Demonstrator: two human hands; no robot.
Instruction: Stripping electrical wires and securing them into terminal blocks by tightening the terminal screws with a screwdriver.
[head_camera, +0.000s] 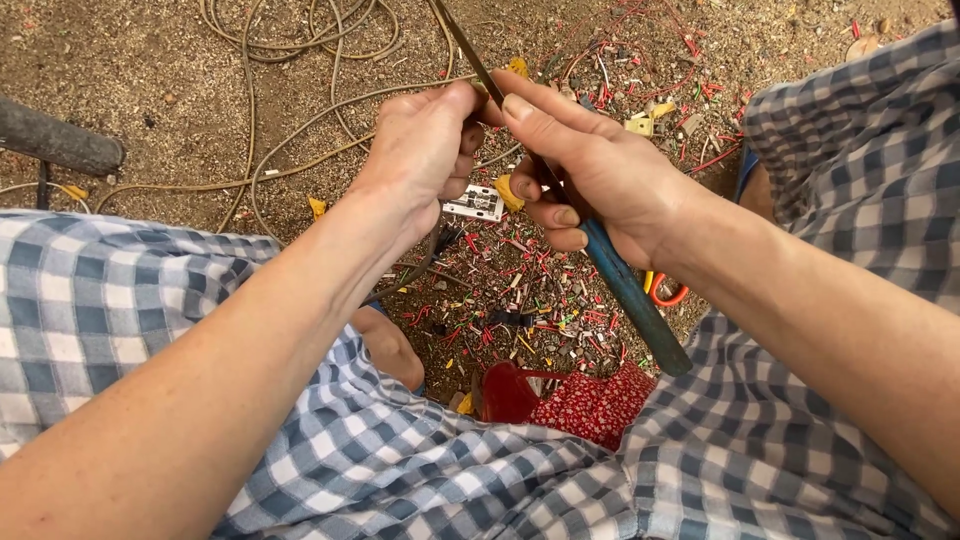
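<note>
My left hand (425, 150) pinches a thin cable (465, 45) between thumb and fingers, near the top middle of the view. Right beside it my right hand (590, 170) grips a tool with a long blue handle (635, 300); the thumb presses against the cable where both hands meet. The tool's working end is hidden between my fingers. The cable runs up and out of view at the top edge. Both forearms reach in from the lower corners over blue-and-white checked cloth (110, 300) on my knees.
Bare dirt ground lies below, strewn with several red, yellow and grey wire scraps (520, 300). A small white electrical part (475, 203) lies under my hands. Loops of pale cable (290, 40) at top left, orange-handled tool (668, 293), red patterned cloth (590, 405), dark bar (60, 145).
</note>
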